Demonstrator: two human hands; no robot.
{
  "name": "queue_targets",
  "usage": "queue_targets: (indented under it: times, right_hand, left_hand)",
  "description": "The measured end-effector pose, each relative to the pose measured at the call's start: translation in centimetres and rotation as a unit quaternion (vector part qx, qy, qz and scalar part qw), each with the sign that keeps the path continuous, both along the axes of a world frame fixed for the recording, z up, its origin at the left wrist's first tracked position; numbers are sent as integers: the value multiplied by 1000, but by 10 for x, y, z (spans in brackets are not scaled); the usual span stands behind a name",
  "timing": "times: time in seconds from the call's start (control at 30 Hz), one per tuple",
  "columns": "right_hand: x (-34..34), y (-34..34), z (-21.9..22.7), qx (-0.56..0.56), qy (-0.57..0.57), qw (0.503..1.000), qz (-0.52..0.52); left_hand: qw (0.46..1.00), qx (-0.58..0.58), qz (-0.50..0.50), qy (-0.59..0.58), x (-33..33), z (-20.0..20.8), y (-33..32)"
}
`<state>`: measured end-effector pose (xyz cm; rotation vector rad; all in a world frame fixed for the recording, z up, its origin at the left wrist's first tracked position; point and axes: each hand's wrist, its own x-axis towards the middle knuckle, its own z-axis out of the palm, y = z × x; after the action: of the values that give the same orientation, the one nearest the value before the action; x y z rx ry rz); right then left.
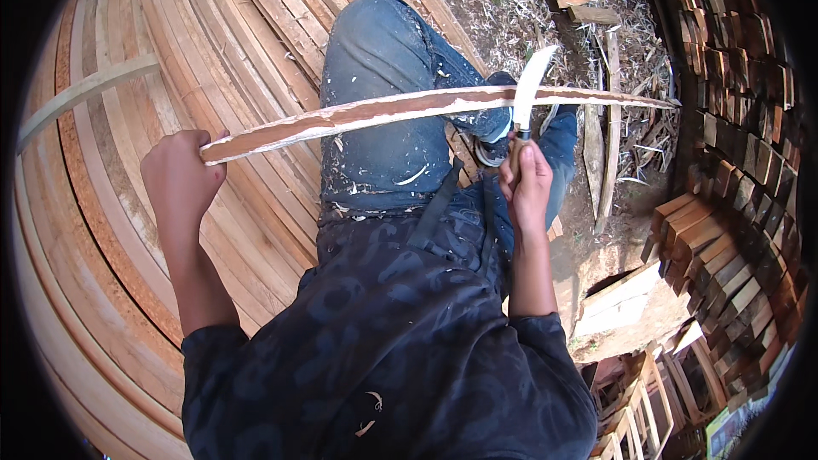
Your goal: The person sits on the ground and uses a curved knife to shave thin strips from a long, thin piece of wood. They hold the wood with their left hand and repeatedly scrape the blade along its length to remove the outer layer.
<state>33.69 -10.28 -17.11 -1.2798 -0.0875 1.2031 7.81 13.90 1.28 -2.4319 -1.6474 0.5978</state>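
Observation:
Across my thighs lies a long strip of wood [383,112], with a brown bark-like face and pale, shaved edges. Its thicker left end is in my left hand [183,172], whose fingers are wrapped round it. The thin far end reaches out to the right over the ground. My right hand [530,177] is closed round the light wooden handle of a curved knife [533,83]. The pale blade points up and crosses over the strip right of my knees; whether it touches the wood I cannot tell.
I sit on a wide stack of sawn planks [111,230], with one loose batten [89,94] lying across it. Wood shavings [494,8] litter the ground beyond. At the right stand piled wood blocks [716,247], and two narrow slats [611,132] lie on the ground.

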Motion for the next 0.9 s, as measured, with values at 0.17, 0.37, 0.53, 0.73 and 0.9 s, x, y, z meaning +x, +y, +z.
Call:
queue_targets:
  times: [0.17, 0.37, 0.53, 0.73, 0.9]
  right_hand:
    - [-30, -3, 5, -20, 12, 986, 163]
    - [-20, -4, 0, -32, -93, 986, 131]
    - [-12, 5, -4, 29, 21, 986, -161]
    - [-11, 1, -1, 18, 29, 999, -1]
    - [-43, -3, 9, 20, 18, 980, 197]
  left_hand:
    - [999, 13, -33, -2, -5, -4, 2]
    - [1000, -17, -8, 4, -3, -7, 0]
    - [1000, -8, 8, 28, -3, -3, -1]
    - [1000, -6, 3, 8, -5, -5, -2]
    - [1000, -2, -17, 7, -2, -6, 3]
